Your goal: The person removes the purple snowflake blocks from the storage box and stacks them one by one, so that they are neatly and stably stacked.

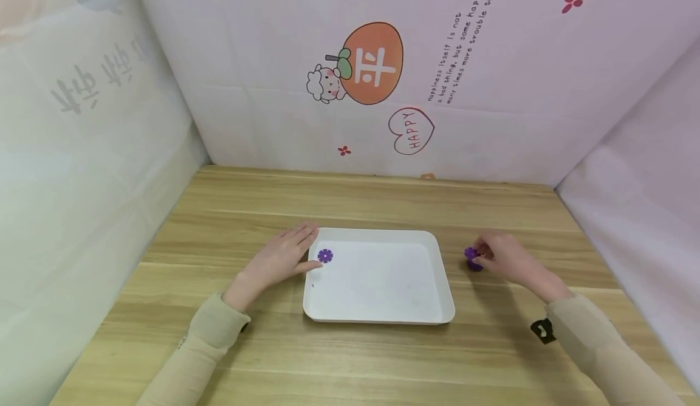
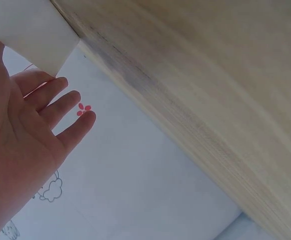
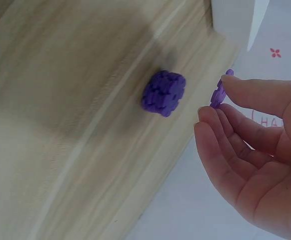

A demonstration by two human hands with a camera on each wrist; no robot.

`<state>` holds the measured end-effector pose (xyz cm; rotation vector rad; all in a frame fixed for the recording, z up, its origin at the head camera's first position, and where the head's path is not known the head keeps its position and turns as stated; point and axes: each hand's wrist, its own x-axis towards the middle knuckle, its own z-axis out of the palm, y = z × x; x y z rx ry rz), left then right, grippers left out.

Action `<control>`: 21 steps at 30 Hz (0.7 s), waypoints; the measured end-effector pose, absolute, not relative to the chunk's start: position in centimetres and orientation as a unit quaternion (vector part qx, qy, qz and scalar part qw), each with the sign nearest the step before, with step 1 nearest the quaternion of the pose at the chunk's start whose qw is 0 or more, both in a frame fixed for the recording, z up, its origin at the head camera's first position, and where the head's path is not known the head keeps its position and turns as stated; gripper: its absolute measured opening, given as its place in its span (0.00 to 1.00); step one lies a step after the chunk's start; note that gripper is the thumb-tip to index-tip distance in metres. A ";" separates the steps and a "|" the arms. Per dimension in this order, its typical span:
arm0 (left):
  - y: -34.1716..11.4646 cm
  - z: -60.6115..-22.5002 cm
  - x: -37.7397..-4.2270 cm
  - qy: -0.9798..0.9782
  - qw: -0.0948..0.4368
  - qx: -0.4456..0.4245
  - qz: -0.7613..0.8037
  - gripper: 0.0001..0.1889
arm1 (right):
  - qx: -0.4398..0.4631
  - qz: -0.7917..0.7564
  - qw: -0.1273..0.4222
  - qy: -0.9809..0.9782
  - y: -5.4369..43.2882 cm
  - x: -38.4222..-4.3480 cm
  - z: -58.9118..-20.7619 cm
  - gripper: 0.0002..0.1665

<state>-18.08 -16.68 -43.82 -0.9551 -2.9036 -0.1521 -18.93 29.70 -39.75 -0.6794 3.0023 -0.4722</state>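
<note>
A white rectangular tray (image 1: 383, 278) lies on the wooden table, with one purple snowflake disc (image 1: 325, 256) inside its upper left corner. My left hand (image 1: 281, 256) is at the tray's left rim, its fingers nearly straight beside the upper left corner and the thumb reaching over the edge. The left wrist view shows this hand (image 2: 30, 107) by the tray's white corner (image 2: 35, 35). To the right of the tray, my right hand (image 1: 502, 256) pinches another purple snowflake disc (image 3: 219, 94) between thumb and fingers. Below it, apart from the hand, a short stack of purple discs (image 3: 164, 93) stands on the table.
The wooden table (image 1: 377, 363) runs back to a printed white cloth wall (image 1: 262, 102). More white cloth hangs on the left (image 1: 93, 169) and right (image 1: 645, 169). A small black object (image 1: 543, 330) shows beside the right sleeve.
</note>
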 end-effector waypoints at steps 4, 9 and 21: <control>-16.7 -43.9 -18.1 -0.948 0.042 -0.312 -0.051 0.41 | -0.210 -0.146 0.018 0.966 30.1 -18.9 -40.1 0.11; -16.7 -44.0 -18.1 -0.948 0.042 -0.311 -0.052 0.42 | -0.213 -0.146 0.011 0.966 30.6 -18.9 -40.6 0.11; -16.8 -44.1 -18.3 -0.948 0.045 -0.312 -0.052 0.42 | -0.201 -0.137 0.023 0.970 31.2 -19.1 -41.3 0.10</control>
